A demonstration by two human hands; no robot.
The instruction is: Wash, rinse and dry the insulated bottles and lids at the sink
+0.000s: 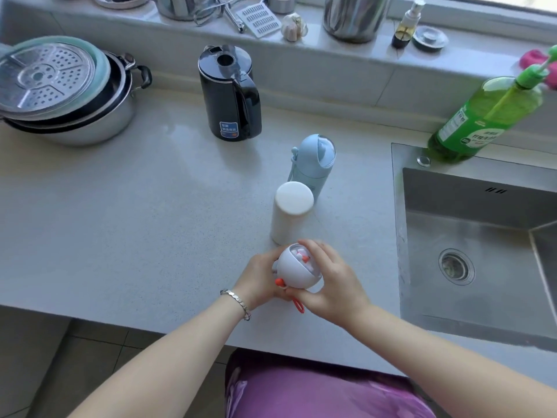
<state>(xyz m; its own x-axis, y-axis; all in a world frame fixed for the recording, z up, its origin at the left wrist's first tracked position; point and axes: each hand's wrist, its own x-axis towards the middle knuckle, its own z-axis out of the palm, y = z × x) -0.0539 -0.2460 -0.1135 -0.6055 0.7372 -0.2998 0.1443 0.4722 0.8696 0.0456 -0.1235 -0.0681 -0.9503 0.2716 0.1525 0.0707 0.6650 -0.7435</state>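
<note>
Both my hands hold a small white insulated bottle (297, 271) with a domed lid and an orange strap, near the counter's front edge. My left hand (260, 277) wraps its body from the left. My right hand (333, 279) grips the lid from the right and above. Just behind it stands a plain white bottle (291, 211) with a flat top. A light blue bottle (313, 162) with a domed lid and a loop strap stands further back. The steel sink (470, 236) lies to the right, with no water in it.
A black electric kettle (229, 95) stands at the back centre. Stacked pots with a steamer plate (63, 92) sit at the back left. A green dish soap bottle (488, 116) stands at the sink's back corner. Metal pots, a grater and an oil sprayer line the sill.
</note>
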